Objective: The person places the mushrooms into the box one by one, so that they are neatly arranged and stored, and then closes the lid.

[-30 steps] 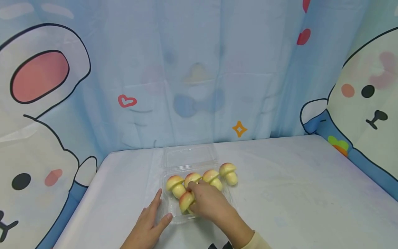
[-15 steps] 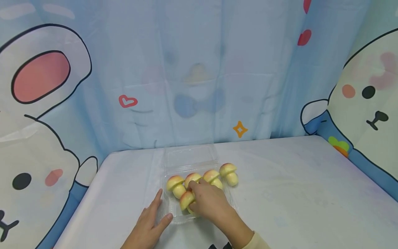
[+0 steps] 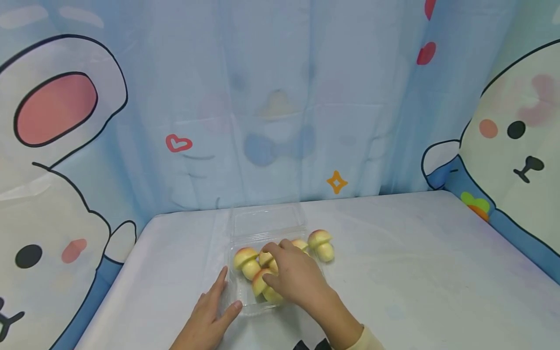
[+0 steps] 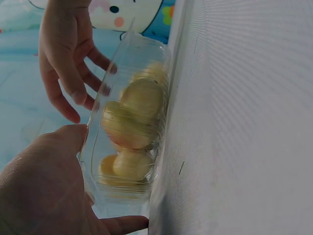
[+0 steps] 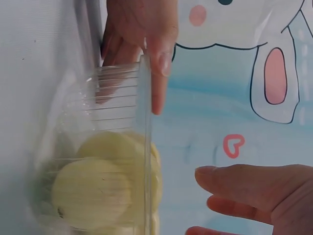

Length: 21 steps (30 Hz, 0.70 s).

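An open clear plastic clamshell box (image 3: pixel 238 291) holds several yellow mushroom-shaped pieces (image 3: pixel 251 268) with reddish caps. My left hand (image 3: pixel 207 312) rests at the box's left side, its fingers spread and its thumb at the near rim (image 4: pixel 85 142). Above the pieces hovers my right hand (image 3: pixel 299 276), palm down, with loosely bent fingers and nothing held; the right wrist view shows its fingers (image 5: pixel 230 183) apart from the box. Just under it lies a front mushroom-shaped piece (image 3: pixel 273 294). The right hand hides part of the back row.
Another mushroom-shaped piece (image 3: pixel 321 244) is at the box's back right corner; whether it lies inside cannot be told. The transparent lid (image 3: pixel 269 221) lies folded back towards the curtain (image 3: pixel 271 146). A white cloth covers the table (image 3: pixel 407 262).
My right hand has let go of the front mushroom-shaped piece and risen slightly, its fingers opening. That piece now shows more fully in the box. The left hand has stayed in place.
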Each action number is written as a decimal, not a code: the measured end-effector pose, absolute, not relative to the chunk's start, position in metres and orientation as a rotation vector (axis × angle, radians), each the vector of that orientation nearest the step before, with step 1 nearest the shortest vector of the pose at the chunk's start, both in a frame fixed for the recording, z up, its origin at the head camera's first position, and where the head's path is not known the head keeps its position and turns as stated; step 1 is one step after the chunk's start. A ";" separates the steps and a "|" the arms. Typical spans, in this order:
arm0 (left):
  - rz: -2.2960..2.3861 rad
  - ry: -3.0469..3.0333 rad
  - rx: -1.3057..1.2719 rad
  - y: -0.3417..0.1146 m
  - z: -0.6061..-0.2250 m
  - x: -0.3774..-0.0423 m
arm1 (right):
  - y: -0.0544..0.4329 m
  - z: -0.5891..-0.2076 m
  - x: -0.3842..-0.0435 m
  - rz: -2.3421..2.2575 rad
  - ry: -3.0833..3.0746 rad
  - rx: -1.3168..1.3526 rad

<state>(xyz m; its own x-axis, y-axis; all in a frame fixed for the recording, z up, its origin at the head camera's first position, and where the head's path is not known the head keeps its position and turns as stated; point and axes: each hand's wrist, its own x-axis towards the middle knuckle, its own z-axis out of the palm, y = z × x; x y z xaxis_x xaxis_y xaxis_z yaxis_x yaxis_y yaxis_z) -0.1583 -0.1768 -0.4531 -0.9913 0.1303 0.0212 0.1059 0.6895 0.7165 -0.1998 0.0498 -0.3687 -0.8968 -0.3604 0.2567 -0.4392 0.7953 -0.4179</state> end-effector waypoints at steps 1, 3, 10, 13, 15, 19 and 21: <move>1.211 2.858 0.203 -0.177 -0.453 -0.158 | 0.050 -0.368 -0.200 0.724 -2.804 0.629; 1.216 2.863 0.214 -0.177 -0.454 -0.158 | 0.052 -0.366 -0.200 0.733 -2.768 0.619; 1.211 2.888 0.245 -0.177 -0.455 -0.159 | 0.059 -0.361 -0.204 0.796 -2.699 0.529; 1.204 2.887 0.236 -0.177 -0.454 -0.159 | 0.063 -0.357 -0.205 0.842 -2.696 0.488; 1.206 2.882 0.229 -0.177 -0.454 -0.158 | 0.065 -0.355 -0.206 0.864 -2.688 0.466; 1.209 2.878 0.225 -0.177 -0.454 -0.158 | 0.070 -0.352 -0.207 0.900 -2.668 0.424; 1.207 2.882 0.229 -0.177 -0.454 -0.158 | 0.072 -0.351 -0.208 0.917 -2.654 0.402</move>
<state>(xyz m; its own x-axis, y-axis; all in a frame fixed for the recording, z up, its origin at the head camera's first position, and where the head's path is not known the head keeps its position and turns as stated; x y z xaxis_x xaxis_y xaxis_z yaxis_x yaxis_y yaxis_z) -0.1577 -0.1767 -0.4539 -0.9893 0.1377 0.0489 0.1315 0.6923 0.7095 -0.2080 0.0718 -0.3511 -0.9147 -0.1619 0.3703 -0.3560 0.7568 -0.5483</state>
